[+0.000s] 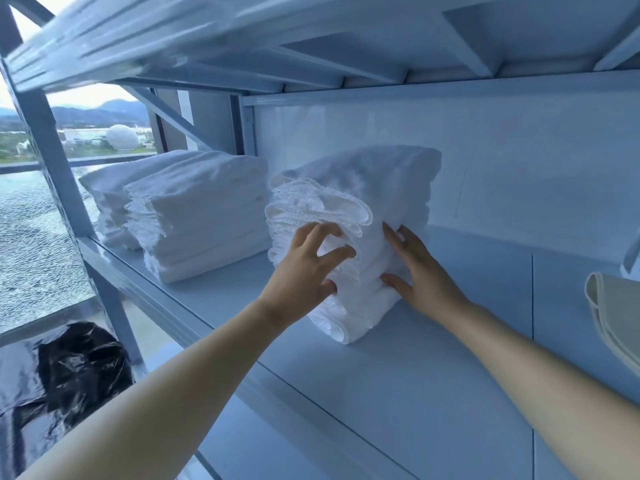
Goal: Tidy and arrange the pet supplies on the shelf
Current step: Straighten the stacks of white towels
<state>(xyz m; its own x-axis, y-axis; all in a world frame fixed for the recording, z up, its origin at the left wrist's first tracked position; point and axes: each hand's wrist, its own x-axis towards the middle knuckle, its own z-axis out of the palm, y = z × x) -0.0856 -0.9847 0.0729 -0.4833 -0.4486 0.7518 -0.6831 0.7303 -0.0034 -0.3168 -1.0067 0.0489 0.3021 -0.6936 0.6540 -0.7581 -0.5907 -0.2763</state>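
A stack of folded white towels (360, 202) stands on the pale blue shelf board (398, 375), leaning a little, with frilled edges facing me. My left hand (308, 268) presses against its front left side, fingers spread on the folded edges. Flat against the stack's right side lies my right hand (419, 271), fingers extended. Neither hand closes around the stack. Two more stacks of white towels (201, 216) (114, 195) sit further left on the same shelf.
An upper shelf (311, 36) hangs low overhead. A cream fabric item (616, 320) pokes in at the right edge. A shelf upright (59, 168) stands at left before a window. A black plastic bag (79, 362) lies on the floor below left.
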